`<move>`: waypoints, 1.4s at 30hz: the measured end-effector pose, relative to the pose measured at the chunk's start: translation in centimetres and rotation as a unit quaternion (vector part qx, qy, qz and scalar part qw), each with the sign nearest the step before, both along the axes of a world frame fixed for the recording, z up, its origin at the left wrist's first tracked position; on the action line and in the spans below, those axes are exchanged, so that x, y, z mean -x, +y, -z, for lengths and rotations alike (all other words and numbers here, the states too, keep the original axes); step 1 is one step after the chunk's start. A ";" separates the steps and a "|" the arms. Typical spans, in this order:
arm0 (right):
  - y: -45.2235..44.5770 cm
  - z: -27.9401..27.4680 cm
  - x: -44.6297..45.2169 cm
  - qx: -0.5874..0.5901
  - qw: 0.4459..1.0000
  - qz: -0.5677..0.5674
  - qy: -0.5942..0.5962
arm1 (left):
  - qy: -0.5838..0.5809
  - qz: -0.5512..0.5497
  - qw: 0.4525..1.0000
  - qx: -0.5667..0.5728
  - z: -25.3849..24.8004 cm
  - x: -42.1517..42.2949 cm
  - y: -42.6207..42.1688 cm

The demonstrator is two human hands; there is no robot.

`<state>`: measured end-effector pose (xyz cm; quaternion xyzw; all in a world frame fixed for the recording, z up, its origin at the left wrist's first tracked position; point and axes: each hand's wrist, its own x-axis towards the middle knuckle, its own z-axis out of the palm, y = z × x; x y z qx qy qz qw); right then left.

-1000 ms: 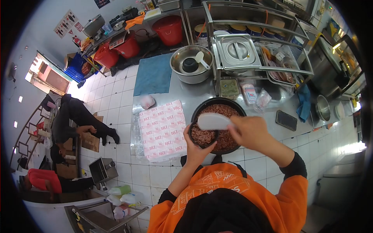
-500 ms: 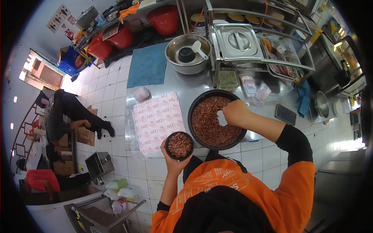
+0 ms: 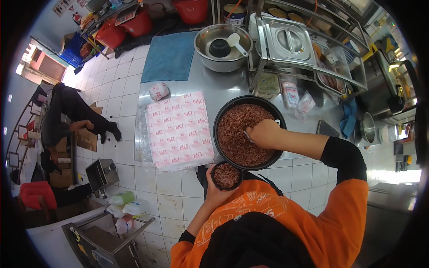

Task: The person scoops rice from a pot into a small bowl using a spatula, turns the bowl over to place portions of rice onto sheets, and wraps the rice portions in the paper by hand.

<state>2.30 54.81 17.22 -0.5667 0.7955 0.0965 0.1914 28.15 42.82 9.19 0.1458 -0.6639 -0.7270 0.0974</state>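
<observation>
A large black pot [image 3: 218, 142] full of reddish-brown rice [image 3: 243, 117] stands at the table's front edge. Over it, my right hand [image 3: 264, 134] is closed on a white rice paddle [image 3: 247, 135], whose blade is mostly hidden by the hand and the rice. Fingers wrapped around its side, my left hand [image 3: 216, 191] holds a small black bowl [image 3: 241, 177] heaped with the same rice. This bowl is right by the pot's lower left rim; whether they touch I cannot tell.
Left of the pot lies a stack of printed wrapping paper [image 3: 178, 129], with a wrapped ball-shaped parcel [image 3: 158, 91] behind it. Farther back are a blue cloth [image 3: 167, 58], a steel bowl [image 3: 223, 64] and a lidded steel pan [image 3: 288, 42]. A phone [image 3: 328, 128] lies right. Two people are at left.
My left hand has brought the small bowl rightward, close to the pot. My right hand has shifted slightly left, and the paddle has turned so less of it shows.
</observation>
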 end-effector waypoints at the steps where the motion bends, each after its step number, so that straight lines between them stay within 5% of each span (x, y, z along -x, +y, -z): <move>1: -0.2 0.3 0.3 -0.001 1.000 -0.022 -0.003 | 0.002 -0.006 1.000 0.001 0.0 0.1 0.2; 9: -0.4 -1.8 0.6 -0.071 0.995 -0.070 -0.028 | 0.011 -0.031 0.999 -0.009 -0.3 0.0 0.9; 15: 1.2 0.6 -1.8 0.077 0.983 -0.164 0.036 | 0.014 -0.022 1.000 0.016 -0.6 -0.1 0.6; 18: 1.0 -1.1 -1.4 0.118 0.982 -0.127 0.075 | 0.018 -0.020 0.999 0.020 -0.7 -0.1 0.3; 21: -0.4 -6.5 -1.7 0.007 0.999 0.009 0.041 | 0.018 -0.020 0.999 0.022 -0.8 0.0 0.0; 27: 0.1 -1.7 -0.8 -0.027 0.994 0.097 -0.034 | 0.021 0.000 0.999 0.049 -0.3 0.4 -1.5; 30: -0.5 -4.6 0.8 -0.056 0.986 0.155 0.006 | 0.012 0.000 0.998 0.054 -0.2 -0.1 -1.8; 42: -2.6 0.3 0.4 -0.076 0.993 0.054 -0.070 | 0.010 0.027 0.999 0.020 -0.6 1.0 -2.7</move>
